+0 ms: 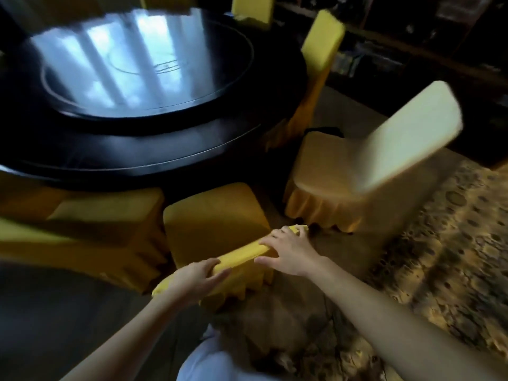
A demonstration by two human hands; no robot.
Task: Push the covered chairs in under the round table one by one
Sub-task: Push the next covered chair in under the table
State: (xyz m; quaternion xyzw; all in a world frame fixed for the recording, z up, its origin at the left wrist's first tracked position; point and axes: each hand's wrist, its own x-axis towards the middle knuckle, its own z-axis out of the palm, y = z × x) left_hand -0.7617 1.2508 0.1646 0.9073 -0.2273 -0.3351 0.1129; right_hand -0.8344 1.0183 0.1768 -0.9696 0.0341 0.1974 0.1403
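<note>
— Well, what sits at the left of the frame?
— A yellow-covered left chair [96,229], blurred, with its seat close under the dark rim of the round table [137,166], which fills the upper left.
— And the one being handled?
— The middle chair [217,213], at lower centre. Its seat faces the table, with the front edge right at the rim. The top of its backrest runs as a long bar from lower left up to upper right.
— How is it held?
— The left hand [195,279] grips the bar's lower-left end, fingers curled over the top and thumb on the near side. The right hand [288,251] holds the upper-right end, fingers hooked over and thumb spread wide.
— Further right?
— The right chair [324,174] stands apart from the table on patterned carpet [453,257], its pale back leaning toward the upper right.
</note>
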